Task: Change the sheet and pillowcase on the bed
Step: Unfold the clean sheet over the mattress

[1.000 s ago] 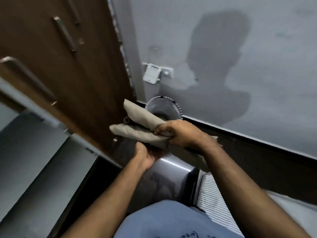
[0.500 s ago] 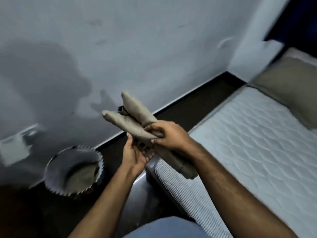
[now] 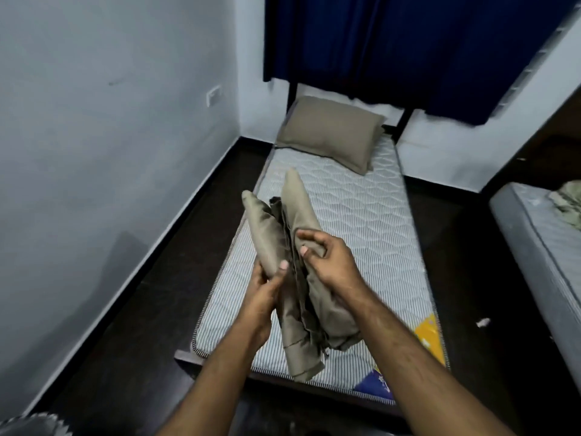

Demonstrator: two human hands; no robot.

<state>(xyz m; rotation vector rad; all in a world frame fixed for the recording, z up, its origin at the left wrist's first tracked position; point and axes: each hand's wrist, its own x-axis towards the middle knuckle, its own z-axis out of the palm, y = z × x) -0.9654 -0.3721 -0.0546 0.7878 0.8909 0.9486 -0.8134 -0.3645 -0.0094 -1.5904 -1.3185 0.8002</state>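
So, folded khaki sheet (image 3: pixel 295 272) held up over foot end of bare mattress (image 3: pixel 361 221). L hand (image 3: pixel 264 291) grips its left fold, R hand (image 3: pixel 330 262) pinches right fold, hands close together. Khaki pillow (image 3: pixel 330 130) at mattress head end, below blue curtain (image 3: pixel 408 48).

No text, brand, number or sign can be read. The only printed marking is a yellow and blue label (image 3: pixel 430 338) at the near right corner of the mattress (image 3: pixel 361 215); its marks are too small and blurred to make out.
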